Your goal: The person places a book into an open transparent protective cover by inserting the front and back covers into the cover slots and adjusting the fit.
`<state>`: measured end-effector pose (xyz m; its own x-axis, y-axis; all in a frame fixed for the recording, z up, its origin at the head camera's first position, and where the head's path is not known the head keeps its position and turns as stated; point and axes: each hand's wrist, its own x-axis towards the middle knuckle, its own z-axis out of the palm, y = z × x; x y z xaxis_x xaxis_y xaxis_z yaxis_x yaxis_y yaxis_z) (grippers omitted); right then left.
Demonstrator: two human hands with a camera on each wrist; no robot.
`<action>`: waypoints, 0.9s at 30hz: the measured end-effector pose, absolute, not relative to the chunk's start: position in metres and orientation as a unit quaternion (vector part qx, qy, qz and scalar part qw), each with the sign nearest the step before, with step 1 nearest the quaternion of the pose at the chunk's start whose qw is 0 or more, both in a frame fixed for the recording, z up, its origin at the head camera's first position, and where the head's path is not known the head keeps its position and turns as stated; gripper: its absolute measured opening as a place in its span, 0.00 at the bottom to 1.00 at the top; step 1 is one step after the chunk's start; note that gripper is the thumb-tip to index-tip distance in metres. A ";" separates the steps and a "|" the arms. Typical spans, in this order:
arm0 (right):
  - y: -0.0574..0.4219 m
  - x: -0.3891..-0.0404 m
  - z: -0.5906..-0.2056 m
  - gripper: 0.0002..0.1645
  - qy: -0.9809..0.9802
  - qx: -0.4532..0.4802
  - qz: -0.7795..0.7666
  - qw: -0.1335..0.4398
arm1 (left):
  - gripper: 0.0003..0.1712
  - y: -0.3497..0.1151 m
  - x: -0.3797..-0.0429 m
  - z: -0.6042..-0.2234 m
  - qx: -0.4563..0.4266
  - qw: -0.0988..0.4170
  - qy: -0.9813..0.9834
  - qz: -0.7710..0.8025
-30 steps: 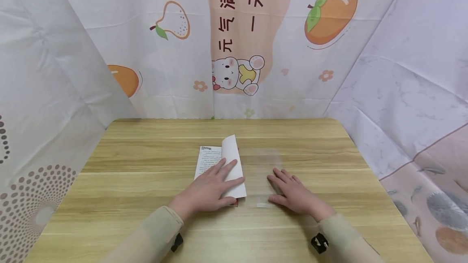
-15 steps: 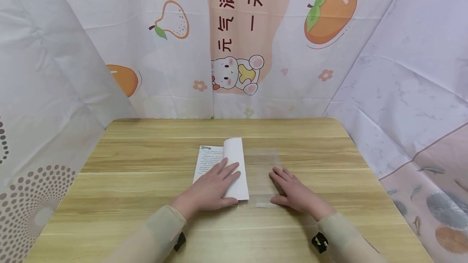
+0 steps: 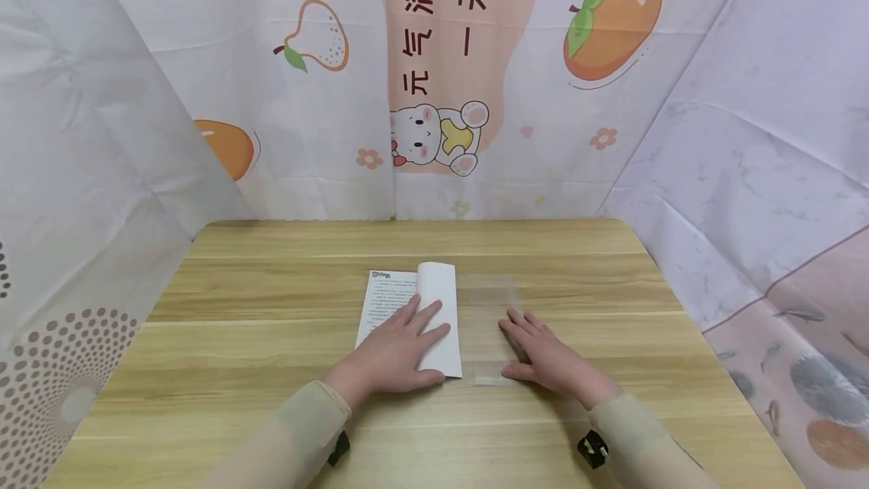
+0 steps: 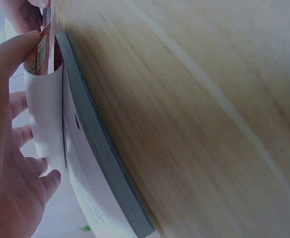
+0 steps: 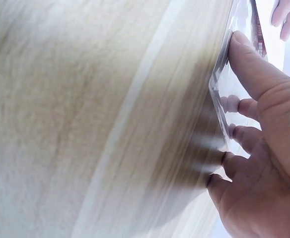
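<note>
A paperback book (image 3: 387,296) lies on the wooden table, its printed page facing up. Its white-backed cover (image 3: 440,285) curls over from the right side. My left hand (image 3: 394,357) rests across book and cover with its fingers spread. In the left wrist view the thumb touches the curled cover's near edge, where a reddish printed side (image 4: 44,52) shows inside the roll. To the right, a clear plastic sheet (image 3: 485,296) extends from beside the book. My right hand (image 3: 550,357) lies on it, fingers extended; the right wrist view shows thumb and fingertips on the plastic (image 5: 242,22).
The wooden table (image 3: 258,338) spreads around the book on all sides. Printed curtains (image 3: 305,119) hang behind its far edge and at both sides. Black wrist cameras sit under both sleeves, the right one (image 3: 593,450) plainly seen.
The curled white cover has come down lower and nearer, its top edge now squarer and more of its white face showing. The left hand has shifted very slightly; the right stays almost in place.
</note>
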<state>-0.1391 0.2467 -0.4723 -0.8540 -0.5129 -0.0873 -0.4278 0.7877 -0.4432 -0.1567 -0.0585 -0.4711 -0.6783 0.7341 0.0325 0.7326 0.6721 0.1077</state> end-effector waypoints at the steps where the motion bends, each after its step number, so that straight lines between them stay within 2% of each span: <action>1: 0.247 -0.139 -0.473 0.46 0.940 -0.251 -0.208 0.101 | 0.44 -0.058 -0.156 -0.471 0.402 0.007 0.914 0.055; 27: 0.246 -0.139 -0.473 0.46 0.939 -0.251 -0.212 0.097 | 0.41 -0.050 -0.155 -0.465 0.393 0.048 0.918 0.025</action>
<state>-0.1388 0.2460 -0.4730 -0.8549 -0.5132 -0.0763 -0.4306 0.7839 -0.4473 -0.1552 -0.0497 -0.4651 -0.6859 0.7245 -0.0690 0.7196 0.6893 0.0845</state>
